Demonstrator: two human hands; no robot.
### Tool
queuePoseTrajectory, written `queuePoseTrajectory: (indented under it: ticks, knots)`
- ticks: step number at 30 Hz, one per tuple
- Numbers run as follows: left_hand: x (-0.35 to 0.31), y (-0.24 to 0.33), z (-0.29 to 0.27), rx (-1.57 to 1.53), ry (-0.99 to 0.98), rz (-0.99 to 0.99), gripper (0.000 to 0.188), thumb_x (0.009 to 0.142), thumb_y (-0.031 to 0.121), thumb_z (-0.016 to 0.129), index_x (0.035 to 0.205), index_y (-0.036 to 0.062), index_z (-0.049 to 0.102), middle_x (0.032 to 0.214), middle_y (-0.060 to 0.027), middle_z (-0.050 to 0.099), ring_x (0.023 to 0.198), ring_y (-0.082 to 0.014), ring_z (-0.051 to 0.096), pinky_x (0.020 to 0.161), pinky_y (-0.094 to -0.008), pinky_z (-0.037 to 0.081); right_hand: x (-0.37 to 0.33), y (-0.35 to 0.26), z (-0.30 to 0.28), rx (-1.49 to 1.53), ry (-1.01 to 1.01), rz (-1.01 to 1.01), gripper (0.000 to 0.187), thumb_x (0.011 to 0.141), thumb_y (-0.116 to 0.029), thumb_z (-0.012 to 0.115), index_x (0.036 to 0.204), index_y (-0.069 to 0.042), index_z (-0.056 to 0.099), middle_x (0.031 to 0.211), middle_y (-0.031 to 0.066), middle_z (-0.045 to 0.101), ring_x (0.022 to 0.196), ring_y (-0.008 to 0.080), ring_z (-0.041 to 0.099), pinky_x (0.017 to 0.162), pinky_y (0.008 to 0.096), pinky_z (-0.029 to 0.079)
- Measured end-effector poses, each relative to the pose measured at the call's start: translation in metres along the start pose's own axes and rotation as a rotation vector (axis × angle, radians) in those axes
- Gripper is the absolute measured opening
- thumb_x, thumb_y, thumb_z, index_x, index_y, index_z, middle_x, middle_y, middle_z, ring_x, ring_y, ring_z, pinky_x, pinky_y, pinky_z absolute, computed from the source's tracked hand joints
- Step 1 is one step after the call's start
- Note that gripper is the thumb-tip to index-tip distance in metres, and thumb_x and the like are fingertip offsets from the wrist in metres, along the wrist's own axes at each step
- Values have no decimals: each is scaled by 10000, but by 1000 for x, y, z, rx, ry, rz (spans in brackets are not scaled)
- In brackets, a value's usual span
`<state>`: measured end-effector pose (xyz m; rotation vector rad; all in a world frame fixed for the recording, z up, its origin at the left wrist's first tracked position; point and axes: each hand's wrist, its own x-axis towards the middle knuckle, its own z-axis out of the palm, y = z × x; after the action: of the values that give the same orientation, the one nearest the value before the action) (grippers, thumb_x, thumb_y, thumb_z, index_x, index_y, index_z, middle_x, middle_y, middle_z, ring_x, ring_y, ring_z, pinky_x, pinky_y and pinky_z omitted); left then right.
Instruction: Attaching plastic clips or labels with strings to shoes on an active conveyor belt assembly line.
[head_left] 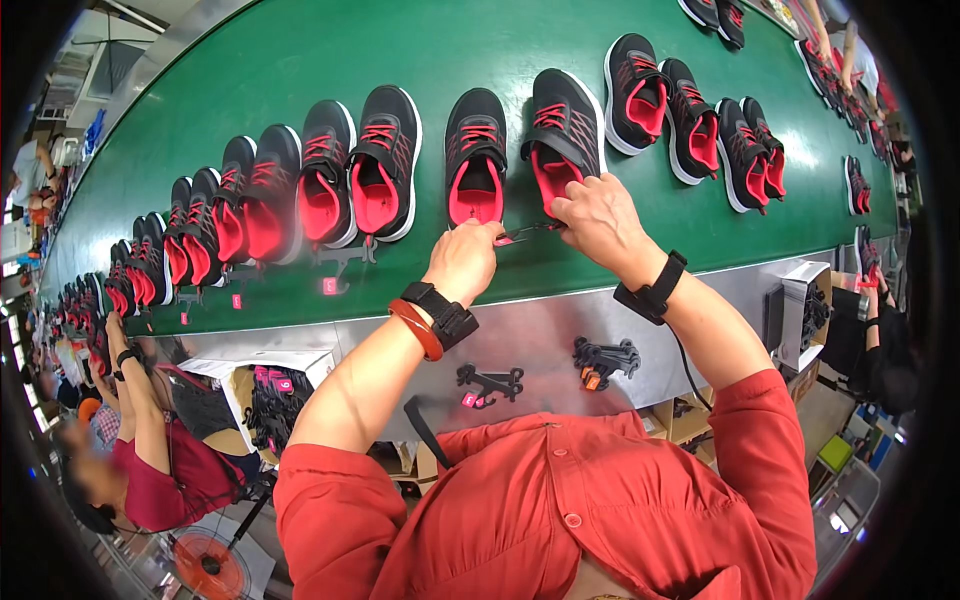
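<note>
Two black sneakers with pink-red linings and laces, a left one (474, 150) and a right one (565, 115), lie apart in front of me, heels toward me. Between their heels runs a thin black plastic shoe hanger (530, 230) with a pink tag. My left hand (465, 262) is closed on one end of it, at the heel of the left sneaker. Closed on the other end is my right hand (605, 222), by the right sneaker's heel. My fingers hide how the hanger's ends meet the shoes.
Black-and-red sneakers (385, 165) line the green conveyor belt (430, 45) on both sides, several at left with hangers. On the metal ledge (530, 355) lie loose hangers (490, 383) and more hangers (607, 360). Hanger boxes (300, 370) stand nearby. Another person (180, 470) works at left.
</note>
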<state>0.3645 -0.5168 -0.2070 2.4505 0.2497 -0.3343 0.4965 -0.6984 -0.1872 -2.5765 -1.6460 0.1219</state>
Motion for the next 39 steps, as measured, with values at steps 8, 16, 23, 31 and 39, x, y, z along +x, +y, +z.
queuePoseTrajectory:
  ticks: [8,16,23,31,39]
  knots:
    - [-1,1,5,-19,18,-3,268,793,-18,508,1000,77,650,891,-188,630,879,-407,605,751,-496,470,-2,3,1,14,38,-12,92,674,-166,689,740,-136,633,722,37,582,734,225,590,674,372,420]
    - [0,7,7,-20,17,-19,284,786,-21,510,1015,71,651,885,-188,628,880,-403,607,756,-490,473,-1,3,8,-10,9,-14,49,694,-155,674,731,-146,643,730,35,596,749,221,600,677,372,421]
    - [-4,11,-11,-128,81,100,339,749,-81,518,1020,66,658,1006,-163,614,864,-401,619,743,-460,499,4,4,12,98,-14,16,133,694,-140,702,812,-126,642,768,44,604,772,247,606,690,378,434]
    - [-19,-36,1,106,-81,185,696,680,-149,520,1300,166,547,1518,-263,229,1070,-429,566,924,-455,481,-12,-17,59,579,279,44,271,722,-80,694,959,-75,563,937,120,551,814,343,590,722,453,472]
    - [-20,-39,-11,189,371,153,559,750,-85,540,1269,122,566,1349,-208,484,1030,-373,575,894,-444,479,-97,-123,53,587,-267,-229,301,720,-333,748,827,-86,612,844,77,582,860,264,576,758,378,460]
